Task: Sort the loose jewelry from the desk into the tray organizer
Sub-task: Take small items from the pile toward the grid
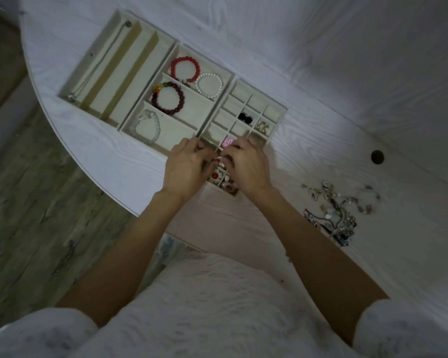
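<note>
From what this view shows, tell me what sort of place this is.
Probably a room in a home, at a desk or dressing table. A white wood-grain desk holds a cream tray organizer with bracelets in it, a pile of loose jewelry lies beside it, and wood-look flooring shows below.

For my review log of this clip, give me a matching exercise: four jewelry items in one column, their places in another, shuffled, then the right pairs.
Items:
1. red bead bracelet
2. thin chain necklace
3. black earrings
4. loose jewelry pile

Places:
A. a small square cell of the grid tray
B. on the bare desk, to the right of the hands
C. the long narrow slot at the far left
D. the middle tray, sharing a compartment with the white pearl bracelet

Pairs: 1-D, 2-C, 3-A, 4-B
</note>
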Available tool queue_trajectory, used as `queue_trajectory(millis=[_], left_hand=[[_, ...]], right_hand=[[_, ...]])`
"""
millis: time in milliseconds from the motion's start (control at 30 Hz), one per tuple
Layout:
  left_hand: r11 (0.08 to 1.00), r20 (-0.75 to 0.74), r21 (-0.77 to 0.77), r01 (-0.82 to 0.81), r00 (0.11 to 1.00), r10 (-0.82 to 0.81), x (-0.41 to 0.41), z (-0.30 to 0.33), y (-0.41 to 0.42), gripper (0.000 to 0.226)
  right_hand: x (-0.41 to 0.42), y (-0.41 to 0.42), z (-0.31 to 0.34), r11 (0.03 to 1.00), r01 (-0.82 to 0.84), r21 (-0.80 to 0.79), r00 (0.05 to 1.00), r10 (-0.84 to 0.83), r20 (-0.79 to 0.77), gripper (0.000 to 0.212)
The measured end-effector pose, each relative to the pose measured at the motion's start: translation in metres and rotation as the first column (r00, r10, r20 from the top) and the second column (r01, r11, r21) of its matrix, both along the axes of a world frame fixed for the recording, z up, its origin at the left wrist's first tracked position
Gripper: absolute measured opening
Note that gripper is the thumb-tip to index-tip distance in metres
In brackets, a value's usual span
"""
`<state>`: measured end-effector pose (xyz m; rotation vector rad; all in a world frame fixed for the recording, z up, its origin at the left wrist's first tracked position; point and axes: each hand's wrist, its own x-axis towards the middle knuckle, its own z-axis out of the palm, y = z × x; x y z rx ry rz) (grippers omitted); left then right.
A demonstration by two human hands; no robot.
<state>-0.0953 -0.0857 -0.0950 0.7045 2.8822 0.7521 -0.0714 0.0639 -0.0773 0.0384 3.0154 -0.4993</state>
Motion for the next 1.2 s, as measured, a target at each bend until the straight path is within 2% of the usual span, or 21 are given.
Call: queue_trajectory(millis=[167,467,633,800,867,1000,1100,1200], left_hand=[[0.999,-0.006,-0.033,0.008,1.000,-0.008,-0.006,0.001,0.008,0.013],[0.998,-0.084,-0.062,0.004,0.996,-0.009,-0.004,0.000,0.010,0.011],[1.000,0.050,-0.005,-0.012,0.999,0.012,-0.009,0.000,0.013,0.011],[0.997,0.153,0.019,0.078,0.985,-0.080,-0.024,0.000,0.005,0.014],[0.995,0.160,-0.002,0.100,0.982,-0.099,-0.024,-0.001,0.004,0.014],[0.998,0.155,0.064,0.028,0.987,-0.037,-0.023,0.001,0.005,0.018],[0.994,0.106,0.033,0.107,0.988,-0.110,-0.023,0.000,0.005,0.028],[0.981,0.031,0.011,0.192,0.981,-0.193,-0.028,-0.001,0.004,0.023]], right_hand=[[0.002,-0.001,0.000,0.999,0.030,-0.042,0.999,-0.031,-0.028,0.004],[0.009,0.001,-0.002,0.993,0.084,-0.079,0.993,-0.090,-0.080,0.001],[0.011,-0.004,-0.002,0.997,0.070,-0.012,0.996,-0.069,0.053,0.016],[0.003,-0.002,0.004,0.996,0.085,-0.024,0.988,-0.082,0.129,0.019],[-0.001,-0.001,0.004,0.995,0.095,-0.018,0.980,-0.091,0.176,0.019],[-0.001,-0.006,0.004,0.991,0.120,-0.061,0.973,-0.105,0.204,0.015],[-0.002,-0.007,0.005,0.993,0.112,-0.038,0.975,-0.102,0.198,0.017],[-0.004,-0.003,0.010,0.999,0.042,0.014,0.976,-0.044,0.212,0.020]])
